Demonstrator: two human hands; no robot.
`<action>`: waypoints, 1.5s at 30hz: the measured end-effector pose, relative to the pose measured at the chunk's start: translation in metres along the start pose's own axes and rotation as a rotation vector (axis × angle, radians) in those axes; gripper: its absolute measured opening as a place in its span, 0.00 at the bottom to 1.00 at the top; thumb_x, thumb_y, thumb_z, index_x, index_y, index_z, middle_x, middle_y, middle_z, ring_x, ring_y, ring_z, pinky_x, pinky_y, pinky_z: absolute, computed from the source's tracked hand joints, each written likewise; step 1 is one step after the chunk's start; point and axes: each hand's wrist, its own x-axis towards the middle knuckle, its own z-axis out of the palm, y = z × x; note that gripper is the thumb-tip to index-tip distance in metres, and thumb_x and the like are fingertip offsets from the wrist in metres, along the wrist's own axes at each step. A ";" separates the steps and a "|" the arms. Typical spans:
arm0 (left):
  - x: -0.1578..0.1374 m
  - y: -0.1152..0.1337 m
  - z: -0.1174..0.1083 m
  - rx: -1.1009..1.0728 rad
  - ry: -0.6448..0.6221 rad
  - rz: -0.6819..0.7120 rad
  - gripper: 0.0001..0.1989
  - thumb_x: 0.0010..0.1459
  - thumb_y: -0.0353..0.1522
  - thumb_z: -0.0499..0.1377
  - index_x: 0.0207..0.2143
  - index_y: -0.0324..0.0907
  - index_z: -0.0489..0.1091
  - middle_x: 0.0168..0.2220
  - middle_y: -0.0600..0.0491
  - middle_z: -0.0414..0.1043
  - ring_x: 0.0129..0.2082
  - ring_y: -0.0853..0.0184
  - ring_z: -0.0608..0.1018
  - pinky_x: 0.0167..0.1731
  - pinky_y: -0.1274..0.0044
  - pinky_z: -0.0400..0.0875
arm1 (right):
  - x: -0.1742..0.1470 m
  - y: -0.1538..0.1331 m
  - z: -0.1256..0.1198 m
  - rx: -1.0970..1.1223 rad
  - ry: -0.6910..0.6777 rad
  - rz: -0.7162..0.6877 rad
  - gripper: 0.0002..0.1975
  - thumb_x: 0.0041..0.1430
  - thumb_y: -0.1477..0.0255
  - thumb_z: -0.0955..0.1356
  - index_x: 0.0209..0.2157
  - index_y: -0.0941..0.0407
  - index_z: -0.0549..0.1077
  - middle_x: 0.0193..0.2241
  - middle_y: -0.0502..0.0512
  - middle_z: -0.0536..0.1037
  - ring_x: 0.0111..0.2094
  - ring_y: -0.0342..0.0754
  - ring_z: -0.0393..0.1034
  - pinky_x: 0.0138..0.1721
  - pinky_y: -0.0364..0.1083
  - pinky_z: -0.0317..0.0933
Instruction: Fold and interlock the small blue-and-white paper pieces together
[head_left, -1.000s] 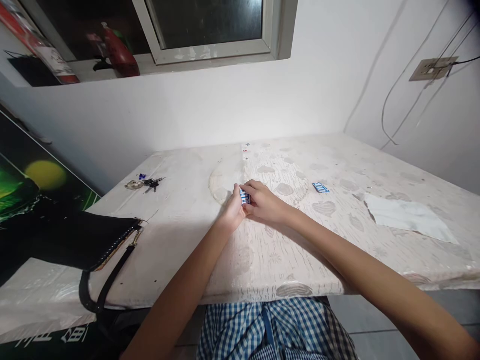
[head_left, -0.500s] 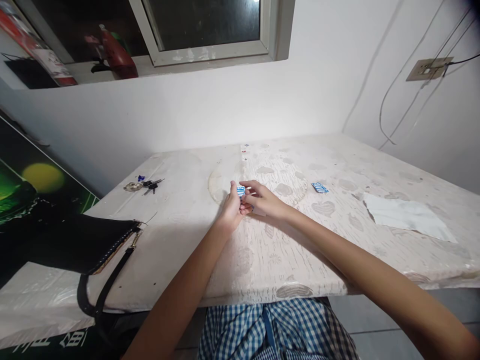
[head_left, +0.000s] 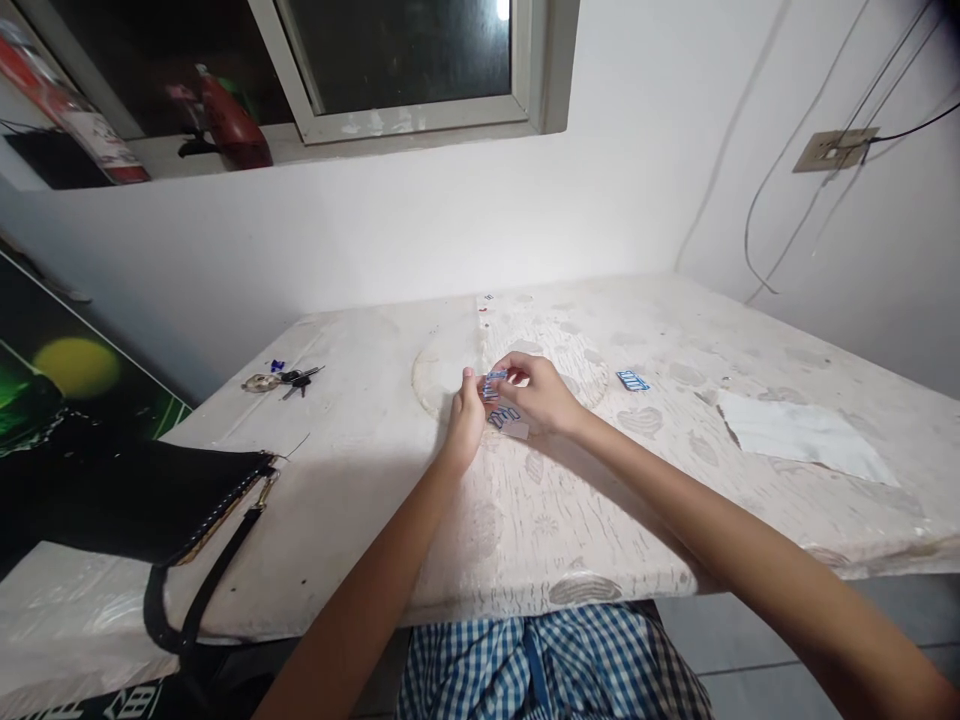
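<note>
Over the middle of the table, my left hand (head_left: 466, 415) and my right hand (head_left: 538, 392) meet around small blue-and-white printed cards (head_left: 493, 384). The left hand is closed on them from the left, thumb upright. From the right, my right hand pinches their edge between thumb and fingers. Just below them another printed card (head_left: 504, 416) shows, beside a pale blank piece (head_left: 517, 430); I cannot tell whether these are held or lie on the table. A separate blue-and-white card (head_left: 633, 381) lies flat on the cloth to the right.
A patterned cloth covers the table (head_left: 600, 520). Keys (head_left: 296, 379) lie at left, near a black bag (head_left: 202, 500) with a strap over the front edge. A white paper sheet (head_left: 802, 435) is at right. A window (head_left: 405, 70) and wall socket (head_left: 834, 150) are beyond.
The cards between my hands have tilted and fanned apart, so another printed card now shows below. My right hand has shifted slightly right and its fingers have bent more. The camera view moved slightly.
</note>
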 end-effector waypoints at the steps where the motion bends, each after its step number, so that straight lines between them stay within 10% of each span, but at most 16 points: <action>1: 0.000 0.000 0.000 0.046 0.023 0.073 0.15 0.59 0.37 0.49 0.28 0.40 0.71 0.26 0.51 0.71 0.28 0.69 0.73 0.28 0.81 0.63 | 0.001 0.004 -0.007 -0.038 -0.003 0.027 0.04 0.48 0.74 0.64 0.28 0.58 0.68 0.25 0.51 0.70 0.27 0.42 0.64 0.32 0.43 0.59; 5: -0.003 0.003 0.004 0.217 0.013 0.282 0.05 0.54 0.29 0.55 0.29 0.42 0.71 0.26 0.54 0.70 0.24 0.73 0.71 0.25 0.83 0.60 | -0.005 0.036 -0.034 -0.168 -0.032 0.104 0.05 0.48 0.70 0.64 0.27 0.58 0.67 0.24 0.50 0.70 0.23 0.42 0.61 0.27 0.42 0.55; 10: 0.004 0.002 0.027 0.407 -0.086 0.201 0.06 0.50 0.25 0.56 0.30 0.42 0.70 0.18 0.58 0.65 0.17 0.73 0.68 0.19 0.83 0.57 | -0.013 0.061 -0.051 -0.087 -0.043 0.146 0.06 0.51 0.70 0.62 0.29 0.57 0.65 0.26 0.50 0.70 0.23 0.42 0.64 0.26 0.41 0.56; 45: 0.022 -0.035 0.036 0.600 -0.291 0.298 0.10 0.54 0.36 0.52 0.32 0.38 0.66 0.20 0.56 0.67 0.19 0.72 0.73 0.23 0.78 0.71 | -0.021 0.045 -0.051 -0.286 -0.187 0.093 0.11 0.51 0.79 0.61 0.39 0.59 0.64 0.23 0.49 0.69 0.24 0.42 0.61 0.27 0.39 0.52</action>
